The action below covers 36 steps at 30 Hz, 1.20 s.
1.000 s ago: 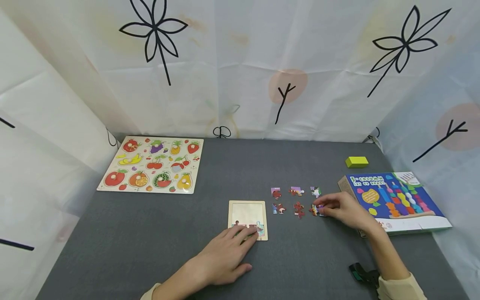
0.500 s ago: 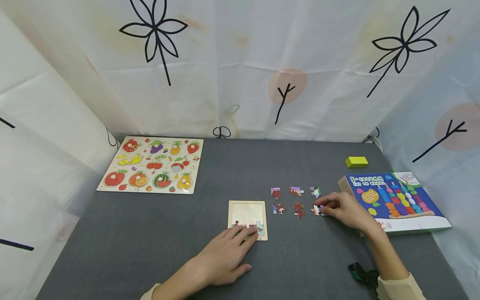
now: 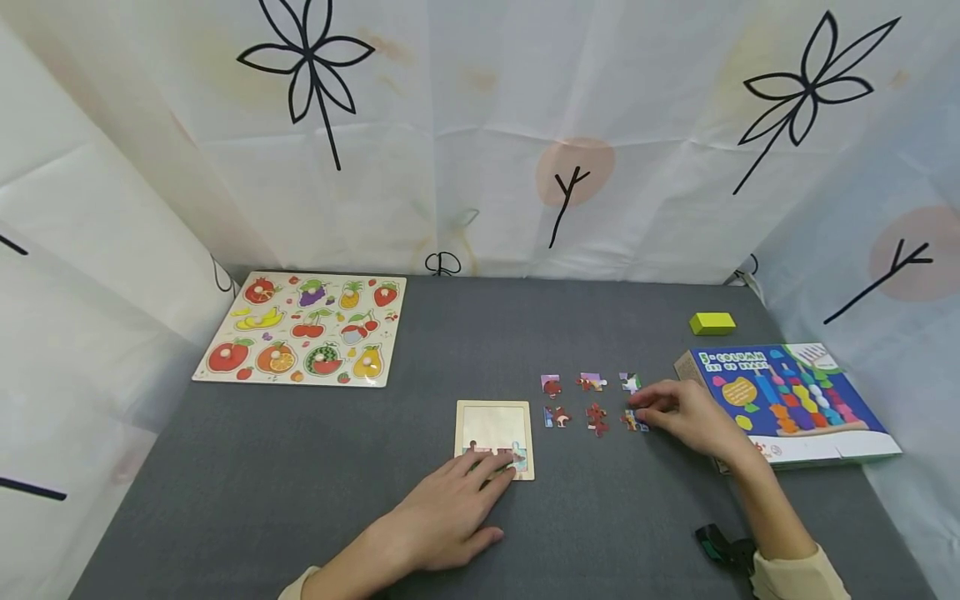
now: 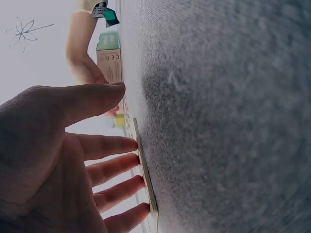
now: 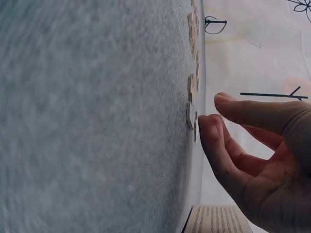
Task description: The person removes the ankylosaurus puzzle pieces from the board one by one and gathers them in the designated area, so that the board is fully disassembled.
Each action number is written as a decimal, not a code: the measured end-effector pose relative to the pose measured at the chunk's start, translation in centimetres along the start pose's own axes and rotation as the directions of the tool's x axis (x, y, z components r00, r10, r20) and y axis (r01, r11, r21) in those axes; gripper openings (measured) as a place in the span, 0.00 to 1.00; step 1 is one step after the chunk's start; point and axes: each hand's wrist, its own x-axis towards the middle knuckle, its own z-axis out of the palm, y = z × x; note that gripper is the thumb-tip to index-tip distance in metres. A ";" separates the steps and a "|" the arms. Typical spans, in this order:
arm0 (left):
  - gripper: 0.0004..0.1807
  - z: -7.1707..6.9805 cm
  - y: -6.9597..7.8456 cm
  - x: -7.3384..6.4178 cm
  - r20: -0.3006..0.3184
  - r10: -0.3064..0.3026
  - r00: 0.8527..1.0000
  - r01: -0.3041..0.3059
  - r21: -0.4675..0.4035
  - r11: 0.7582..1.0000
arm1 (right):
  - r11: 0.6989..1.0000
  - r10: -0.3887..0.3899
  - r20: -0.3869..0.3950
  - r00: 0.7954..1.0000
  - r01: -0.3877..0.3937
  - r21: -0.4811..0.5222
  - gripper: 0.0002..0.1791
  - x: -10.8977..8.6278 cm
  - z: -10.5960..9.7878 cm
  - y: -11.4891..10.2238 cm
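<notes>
My left hand [image 3: 457,508] lies with fairly straight fingers on the lower part of a small wooden puzzle tray [image 3: 495,408]. Several puzzle pieces fitted along the tray's bottom are partly covered by those fingers. In the left wrist view, the fingertips [image 4: 127,142] touch the tray's edge [image 4: 148,182]. To the right, my right hand [image 3: 686,417] hovers beside a puzzle piece [image 3: 632,421] in the nearer row of loose pieces. The right wrist view shows that piece [image 5: 190,115] on the table, with the right fingertips [image 5: 210,121] just apart from it and nothing visible between them.
More loose pieces [image 3: 597,419] lie in two rows right of the tray. A blue toy box [image 3: 795,400] stands beside the right hand, with a yellow-green block [image 3: 712,323] behind it. A fruit puzzle board [image 3: 300,329] lies at the far left. Cloth hangs behind the table.
The piece by my right fingertips has changed its facing or angle, and its printed side shows more now. The right fingers have shifted slightly off it. The left hand stays in place.
</notes>
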 end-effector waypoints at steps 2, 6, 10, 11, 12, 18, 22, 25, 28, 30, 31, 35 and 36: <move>0.38 0.0 0.1 0.0 -0.008 0.006 1.000 -0.006 0.001 1.000 | 1.000 -0.013 -0.007 1.000 0.013 0.007 0.10 0.1 0.1 -0.2; 0.39 0.0 0.3 -0.2 -0.045 0.022 0.999 -0.021 0.020 1.000 | 0.998 -0.035 0.001 0.999 0.035 0.060 0.11 0.2 0.4 -0.7; 0.40 0.2 0.6 -0.4 -0.073 0.029 0.997 -0.025 0.051 0.998 | 0.990 -0.059 0.025 0.998 0.055 0.133 0.11 0.5 0.9 -1.3; 0.41 0.2 0.6 -0.4 -0.074 0.029 0.997 -0.025 0.055 0.998 | 0.987 -0.074 0.029 0.997 0.069 0.147 0.11 0.6 1.1 -1.4; 0.41 0.2 0.7 -0.4 -0.073 0.029 0.997 -0.025 0.057 0.998 | 0.984 -0.087 0.035 0.996 0.080 0.159 0.11 0.8 1.3 -1.6; 0.42 0.4 1.1 -0.6 -0.077 0.022 0.997 -0.017 0.065 0.998 | 0.966 -0.144 0.060 0.988 0.128 0.224 0.10 1.3 2.2 -2.6; 0.41 0.5 1.4 -0.8 -0.069 0.005 0.998 0.000 0.076 0.997 | 0.954 -0.173 0.066 0.983 0.151 0.259 0.10 1.8 3.0 -3.2; 0.43 0.4 1.6 -0.9 -0.043 -0.018 0.999 0.020 0.061 0.998 | 0.948 -0.187 0.075 0.980 0.160 0.275 0.10 2.3 3.7 -3.7; 0.44 0.3 2.0 -1.0 -0.010 -0.045 0.999 0.045 0.040 0.998 | 0.941 -0.205 0.096 0.974 0.169 0.294 0.10 3.0 4.7 -4.6; 0.45 0.4 2.2 -1.0 0.006 -0.060 0.998 0.059 0.041 0.997 | 0.935 -0.216 0.118 0.969 0.171 0.311 0.10 3.4 5.4 -5.3; 0.46 0.4 2.2 -1.0 0.013 -0.066 0.998 0.066 0.043 0.997 | 0.933 -0.224 0.131 0.966 0.173 0.316 0.10 3.7 5.7 -5.6; 0.47 0.7 2.5 -0.9 0.040 -0.088 0.995 0.085 0.055 0.995 | 0.927 -0.242 0.188 0.952 0.169 0.335 0.12 4.7 7.0 -7.2; 0.48 0.8 2.6 -0.9 0.049 -0.093 0.995 0.090 0.057 0.994 | 0.925 -0.251 0.202 0.947 0.173 0.337 0.12 4.9 7.3 -7.5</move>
